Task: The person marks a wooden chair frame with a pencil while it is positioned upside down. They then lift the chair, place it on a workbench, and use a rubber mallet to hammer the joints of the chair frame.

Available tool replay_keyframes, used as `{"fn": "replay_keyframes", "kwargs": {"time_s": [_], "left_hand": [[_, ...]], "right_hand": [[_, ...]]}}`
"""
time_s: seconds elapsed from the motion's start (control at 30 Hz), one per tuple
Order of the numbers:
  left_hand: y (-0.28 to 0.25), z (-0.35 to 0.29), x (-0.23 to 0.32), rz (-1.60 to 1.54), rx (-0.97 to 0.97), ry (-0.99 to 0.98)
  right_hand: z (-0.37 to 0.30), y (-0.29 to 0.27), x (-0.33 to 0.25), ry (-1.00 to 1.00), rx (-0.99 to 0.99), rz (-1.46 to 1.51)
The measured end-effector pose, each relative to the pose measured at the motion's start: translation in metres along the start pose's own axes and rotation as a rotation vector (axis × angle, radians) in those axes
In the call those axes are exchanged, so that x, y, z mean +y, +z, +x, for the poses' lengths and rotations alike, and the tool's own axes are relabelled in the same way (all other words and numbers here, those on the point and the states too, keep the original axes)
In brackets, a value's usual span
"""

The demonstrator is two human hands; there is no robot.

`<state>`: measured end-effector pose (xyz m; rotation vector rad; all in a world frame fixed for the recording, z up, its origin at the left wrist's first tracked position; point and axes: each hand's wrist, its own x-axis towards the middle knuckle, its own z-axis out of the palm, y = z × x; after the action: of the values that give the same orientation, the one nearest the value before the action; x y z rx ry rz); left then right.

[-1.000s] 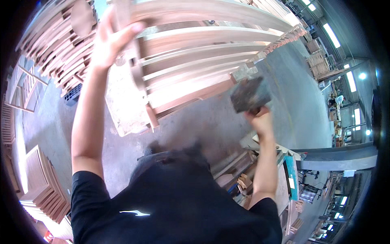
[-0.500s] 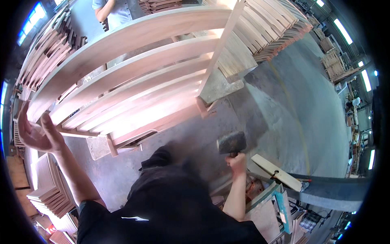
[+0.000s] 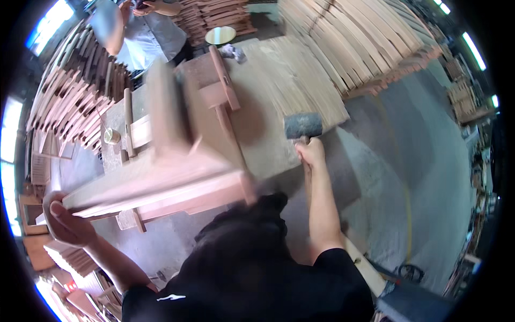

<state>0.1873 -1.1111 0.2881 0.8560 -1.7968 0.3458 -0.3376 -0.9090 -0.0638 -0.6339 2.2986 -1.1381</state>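
Observation:
In my right hand (image 3: 311,152) is a mallet (image 3: 303,125), gripped by its handle, its dark blocky head raised over the edge of a pale wooden board. My left hand (image 3: 72,221) is at the left end of a slatted wooden frame (image 3: 177,197), fingers curled around the end and thumb on its near side. The frame lies across the work surface in front of me, partly smeared by motion, so its slats are hard to make out.
The pale board (image 3: 300,75) covers the bench's right side. Wooden parts are stacked at far right (image 3: 354,43) and far left (image 3: 70,96). A small cup (image 3: 111,136) stands at left. Across the bench is another person (image 3: 155,40). A round yellowish disc (image 3: 220,35) lies behind.
The slatted frame has swung from standing with its slats facing me to a lower, edge-on position. My left hand has closed on its end. My right hand has raised the mallet forward.

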Motion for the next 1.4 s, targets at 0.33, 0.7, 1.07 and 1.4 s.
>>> {"fn": "replay_keyframes", "kwargs": {"time_s": [0.33, 0.7, 1.07, 1.4], "left_hand": [[0.002, -0.003, 0.027, 0.178, 0.025, -0.308], [-0.042, -0.022, 0.01, 0.111, -0.039, -0.409], [-0.036, -0.02, 0.019, 0.029, 0.029, -0.456], [0.009, -0.024, 0.029, -0.113, 0.231, -0.505]], "right_hand": [[0.27, -0.008, 0.015, 0.036, -0.324, 0.057], [0.204, 0.059, -0.097, -0.387, -0.495, -0.453], [0.213, 0.273, -0.115, -0.228, -0.388, -0.412], [0.184, 0.221, -0.185, 0.577, -0.943, 0.849]]}}
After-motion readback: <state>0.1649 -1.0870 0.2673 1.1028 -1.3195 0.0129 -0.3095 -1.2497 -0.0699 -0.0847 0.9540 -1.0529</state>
